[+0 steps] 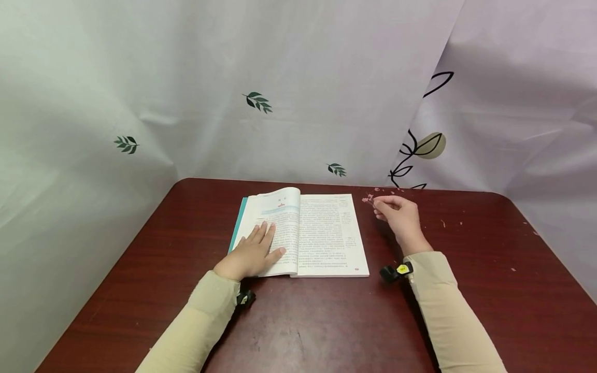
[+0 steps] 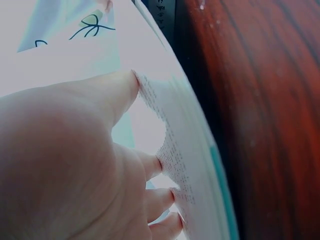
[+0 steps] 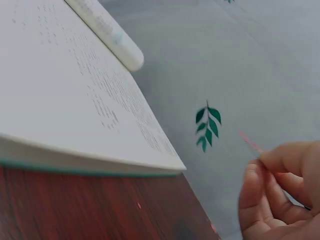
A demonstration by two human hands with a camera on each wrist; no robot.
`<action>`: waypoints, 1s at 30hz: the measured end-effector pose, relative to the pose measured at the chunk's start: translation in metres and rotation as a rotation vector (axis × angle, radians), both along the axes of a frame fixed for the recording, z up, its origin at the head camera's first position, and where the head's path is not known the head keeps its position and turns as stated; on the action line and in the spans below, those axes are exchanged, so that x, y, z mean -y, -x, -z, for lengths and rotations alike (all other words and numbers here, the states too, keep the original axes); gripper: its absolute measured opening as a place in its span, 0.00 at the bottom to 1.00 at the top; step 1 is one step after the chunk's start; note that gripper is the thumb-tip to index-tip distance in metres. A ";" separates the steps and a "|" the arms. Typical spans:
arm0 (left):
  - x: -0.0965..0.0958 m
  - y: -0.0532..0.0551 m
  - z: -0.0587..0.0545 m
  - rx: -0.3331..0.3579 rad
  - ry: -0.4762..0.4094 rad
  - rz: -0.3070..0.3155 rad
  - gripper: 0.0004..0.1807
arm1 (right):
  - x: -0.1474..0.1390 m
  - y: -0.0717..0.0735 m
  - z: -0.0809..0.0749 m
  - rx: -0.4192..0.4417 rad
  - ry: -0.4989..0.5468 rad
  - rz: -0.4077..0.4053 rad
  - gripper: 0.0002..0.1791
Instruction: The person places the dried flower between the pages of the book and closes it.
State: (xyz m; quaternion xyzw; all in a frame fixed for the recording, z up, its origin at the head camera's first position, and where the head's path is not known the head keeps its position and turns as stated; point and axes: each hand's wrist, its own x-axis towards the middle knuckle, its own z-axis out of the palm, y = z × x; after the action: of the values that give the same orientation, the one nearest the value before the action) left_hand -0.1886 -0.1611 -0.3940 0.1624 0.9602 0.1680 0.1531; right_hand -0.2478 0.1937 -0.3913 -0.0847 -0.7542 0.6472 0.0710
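Note:
An open book (image 1: 326, 233) with printed pages and a teal cover edge lies on the table. My left hand (image 1: 252, 254) rests on its left page, fingers spread and straight. In the left wrist view, the fingertips of that hand (image 2: 75, 155) touch the printed paper. Just beyond the book's right edge, my right hand (image 1: 398, 215) pinches a small pink flower sprig (image 1: 367, 199) between thumb and forefinger. The right wrist view shows a thin pink tip (image 3: 249, 141) poking out of the pinch; the fingers hide the rest.
Small pink bits (image 1: 377, 189) lie at the table's back edge, near the right hand. More scraps (image 1: 443, 224) are scattered over the right side of the dark red table (image 1: 317, 326). A pale curtain (image 1: 210, 103) with leaf prints hangs behind and at both sides.

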 end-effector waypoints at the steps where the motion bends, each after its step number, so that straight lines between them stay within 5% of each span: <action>1: 0.000 0.000 0.000 0.000 0.000 -0.001 0.41 | 0.003 0.000 0.000 -0.012 0.029 0.015 0.16; 12: 0.003 0.001 -0.001 -0.008 0.005 -0.008 0.41 | 0.031 0.000 -0.004 -0.034 0.275 0.039 0.11; 17: 0.003 0.000 -0.003 -0.008 0.001 -0.006 0.41 | 0.041 -0.004 -0.006 -0.043 0.322 0.017 0.07; 30: -0.001 -0.002 0.001 -0.013 -0.013 0.002 0.40 | 0.073 -0.009 0.003 0.015 0.345 -0.050 0.16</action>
State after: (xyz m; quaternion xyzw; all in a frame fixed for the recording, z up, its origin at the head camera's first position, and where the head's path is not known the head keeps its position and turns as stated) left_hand -0.1869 -0.1604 -0.3945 0.1652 0.9599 0.1730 0.1460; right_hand -0.2387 0.1206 -0.3940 -0.0814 -0.6343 0.7681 0.0337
